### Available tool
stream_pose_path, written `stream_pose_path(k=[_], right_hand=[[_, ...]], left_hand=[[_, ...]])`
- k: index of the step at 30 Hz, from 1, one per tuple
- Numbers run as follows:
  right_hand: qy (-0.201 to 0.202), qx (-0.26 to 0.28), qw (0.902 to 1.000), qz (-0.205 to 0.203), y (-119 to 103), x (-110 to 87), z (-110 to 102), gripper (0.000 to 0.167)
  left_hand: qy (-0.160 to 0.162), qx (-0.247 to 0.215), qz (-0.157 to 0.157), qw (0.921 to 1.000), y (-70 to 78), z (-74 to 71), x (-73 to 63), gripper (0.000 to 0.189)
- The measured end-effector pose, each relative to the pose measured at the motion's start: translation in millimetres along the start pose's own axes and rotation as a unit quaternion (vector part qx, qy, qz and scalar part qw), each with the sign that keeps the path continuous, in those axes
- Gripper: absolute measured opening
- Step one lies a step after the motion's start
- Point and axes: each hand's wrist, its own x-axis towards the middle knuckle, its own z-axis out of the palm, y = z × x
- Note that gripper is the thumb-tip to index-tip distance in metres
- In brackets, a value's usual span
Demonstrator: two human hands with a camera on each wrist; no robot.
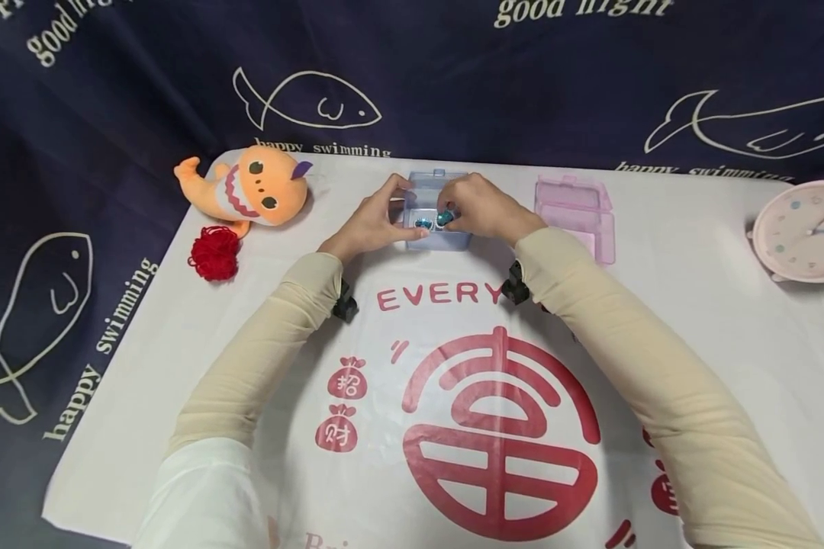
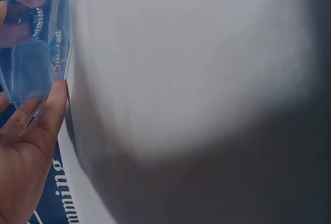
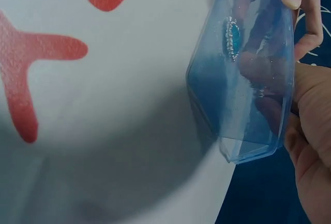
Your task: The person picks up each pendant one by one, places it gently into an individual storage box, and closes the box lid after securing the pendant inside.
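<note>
A see-through blue plastic box [image 1: 439, 242] stands with its lid [image 1: 434, 178] raised at the back of the table. My left hand [image 1: 372, 221] grips its left side, thumb along the front rim. Inside lies an oval blue gem ornament [image 1: 423, 223] edged with small clear stones; the right wrist view shows this ornament [image 3: 232, 40] through the box wall. Reaching in from the right, my right hand [image 1: 484, 204] pinches a second blue gem ornament [image 1: 444, 218] between thumb and fingers. In the right wrist view those fingertips [image 3: 253, 64] show through the blue plastic.
Right of the blue box stands a see-through pink box [image 1: 609, 238], lid raised. A pink round clock [image 1: 806, 232] is at the far right. To the left sit an orange plush shark [image 1: 264, 183] and a red yarn bundle [image 1: 214, 253]. A dark printed curtain [image 1: 453, 91] hangs behind the table.
</note>
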Motion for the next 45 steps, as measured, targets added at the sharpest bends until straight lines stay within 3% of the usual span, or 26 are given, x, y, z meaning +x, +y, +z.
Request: stream_pose_path(k=[7,21,25,30,36,42,45], right_hand=[[-0.019,-0.022,0.9991,-0.030,1.4,4.4,4.6,0.011],[-0.045,-0.055,0.9974,0.009,-5.1,9.1,2.6,0.010],[-0.056,-0.056,0.9966,0.021,-6.0,10.1,1.6,0.011],[-0.066,-0.054,0.9962,0.015,-5.5,9.1,0.7,0.011],[0.000,-0.052,0.9985,-0.018,-3.3,-12.6,-9.5,0.018],[0.091,-0.048,0.9946,-0.015,-5.6,-46.0,-27.4,0.018],[0.129,-0.023,0.9913,-0.015,-7.4,-66.0,-34.3,0.019]], left_hand=[[-0.005,-0.003,0.000,1.0000,-3.9,1.4,0.9,0.065],[0.000,-0.001,-0.010,0.9999,1.2,-1.4,0.6,0.063],[0.002,-0.010,0.001,1.0000,-6.1,0.2,5.4,0.066],[0.009,-0.004,-0.001,0.9999,-27.7,2.5,14.8,0.071],[0.013,0.013,0.003,0.9998,-34.9,9.0,17.8,0.071],[0.017,0.010,0.001,0.9998,-33.0,10.7,14.5,0.070],[0.018,0.035,-0.004,0.9992,-30.0,9.1,12.9,0.073]])
